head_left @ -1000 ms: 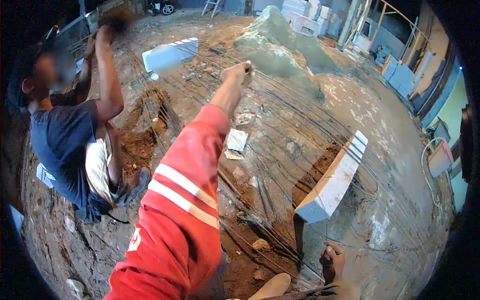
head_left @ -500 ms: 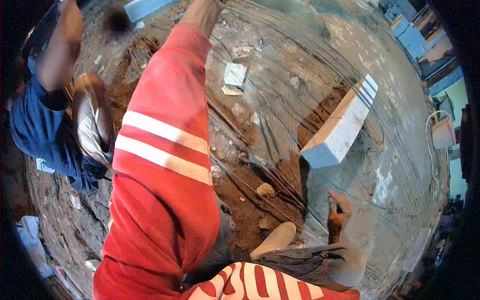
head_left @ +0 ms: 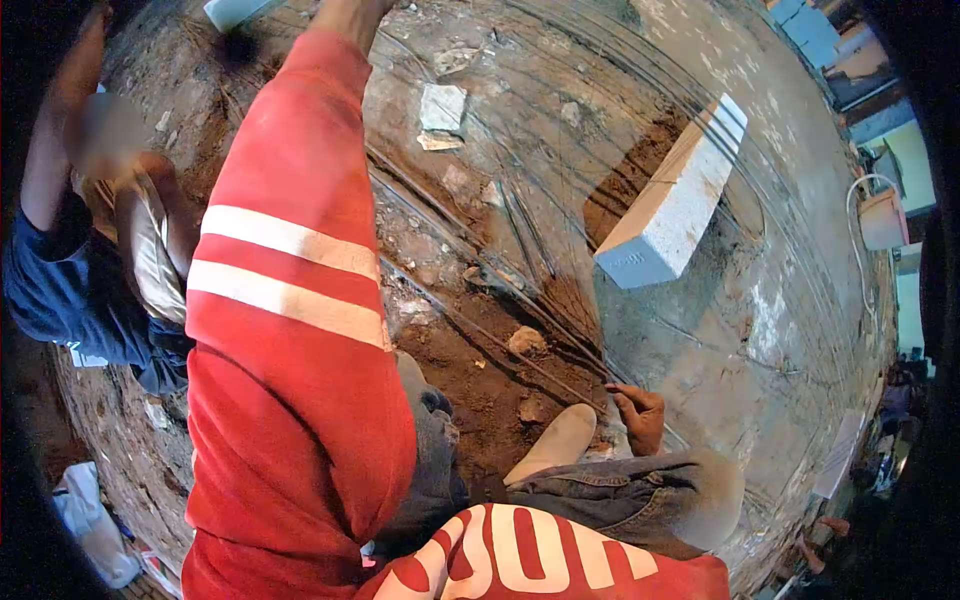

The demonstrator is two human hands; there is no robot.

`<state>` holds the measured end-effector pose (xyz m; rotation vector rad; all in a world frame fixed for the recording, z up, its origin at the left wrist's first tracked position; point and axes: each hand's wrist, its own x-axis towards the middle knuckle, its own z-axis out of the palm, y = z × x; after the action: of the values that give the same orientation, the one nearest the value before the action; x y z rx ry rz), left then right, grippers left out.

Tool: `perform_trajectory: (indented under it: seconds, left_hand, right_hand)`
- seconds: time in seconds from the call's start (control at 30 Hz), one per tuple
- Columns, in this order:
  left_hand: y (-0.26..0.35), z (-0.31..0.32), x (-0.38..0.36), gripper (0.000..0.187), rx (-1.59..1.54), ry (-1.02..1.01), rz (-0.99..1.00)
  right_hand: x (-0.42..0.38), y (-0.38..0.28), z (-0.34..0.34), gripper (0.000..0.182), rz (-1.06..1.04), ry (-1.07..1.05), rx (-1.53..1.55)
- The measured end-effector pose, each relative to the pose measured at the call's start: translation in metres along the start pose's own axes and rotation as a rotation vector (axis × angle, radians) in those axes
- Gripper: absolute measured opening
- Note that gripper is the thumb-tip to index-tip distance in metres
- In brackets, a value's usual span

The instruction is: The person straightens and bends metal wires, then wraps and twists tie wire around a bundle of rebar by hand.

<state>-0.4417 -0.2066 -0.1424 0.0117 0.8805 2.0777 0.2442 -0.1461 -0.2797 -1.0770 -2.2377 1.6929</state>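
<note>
My left arm, in a red sleeve with two white stripes, stretches to the top edge. Only the wrist and part of my left hand (head_left: pixel 354 14) show, with the fingers cut off from view. Low in the picture, my right hand (head_left: pixel 638 418) is by my bent knee, with thumb and fingertips drawn together against long thin metal rods (head_left: pixel 520 295) on the ground. Whether a rod is between those fingers I cannot make out. Beyond that hand lies a long white block (head_left: pixel 676 205), tilted across the ground.
At the left is another person in a dark blue garment (head_left: pixel 75 285). A flat pale stone piece (head_left: pixel 442 107) lies among more rods. A brown clod (head_left: pixel 527 340) sits near my shoe (head_left: pixel 558 440). At the right edge stands a pinkish bucket (head_left: pixel 882 220).
My right hand has shifted left and down relative to the ground, to the rods. The whole view has tilted slightly, so the block and the other person appear higher. My left arm stays outstretched.
</note>
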Motion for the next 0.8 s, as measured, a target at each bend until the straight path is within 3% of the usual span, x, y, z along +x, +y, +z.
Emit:
perform_trajectory:
  seconds: [0.03,0.1,0.17,0.23,0.3,0.37,0.43,0.5,0.63,0.7,0.8]
  left_hand:
    - [-0.003,-0.003,-0.001,0.012,0.008,0.005,-0.011]
    - [-0.006,-0.008,-0.002,0.009,0.019,0.019,-0.023]
    - [-0.008,-0.012,-0.003,0.007,0.032,0.026,-0.032]
    - [-0.006,-0.019,-0.002,0.005,0.051,0.029,-0.043]
    - [-0.01,-0.021,-0.005,0.005,0.058,0.03,-0.061]
    - [-0.012,-0.029,-0.001,0.006,0.066,0.032,-0.073]
    - [-0.012,-0.038,0.003,0.008,0.07,0.031,-0.061]
    - [-0.01,-0.033,0.003,0.009,0.034,0.051,-0.029]
    - [-0.014,-0.042,-0.001,0.01,0.066,0.097,0.16]
    - [-0.017,-0.052,-0.001,0.012,0.121,0.138,0.283]
    - [-0.017,-0.064,-0.008,0.014,0.206,0.2,0.456]
  right_hand:
    - [-0.004,0.001,0.008,0.019,-0.03,-0.019,0.028]
    - [-0.006,0.005,0.014,0.019,-0.289,0.246,-0.016]
    - [-0.012,0.006,0.0,0.02,-0.249,0.274,-0.099]
    - [-0.013,0.016,-0.009,0.021,-0.128,0.481,-0.253]
    - [-0.006,0.065,-0.032,0.022,-0.414,0.31,-0.174]
    - [-0.019,0.041,-0.016,0.023,0.027,0.131,-0.167]
    - [-0.019,0.045,-0.003,0.022,0.038,0.047,-0.258]
    - [-0.021,0.043,0.018,0.022,0.074,-0.064,-0.078]
    - [-0.035,0.05,0.039,0.024,-0.132,0.086,-0.095]
    - [-0.02,0.018,0.022,0.03,-0.351,-0.128,-0.062]
    - [-0.021,0.023,0.018,0.036,-0.391,0.189,-0.394]
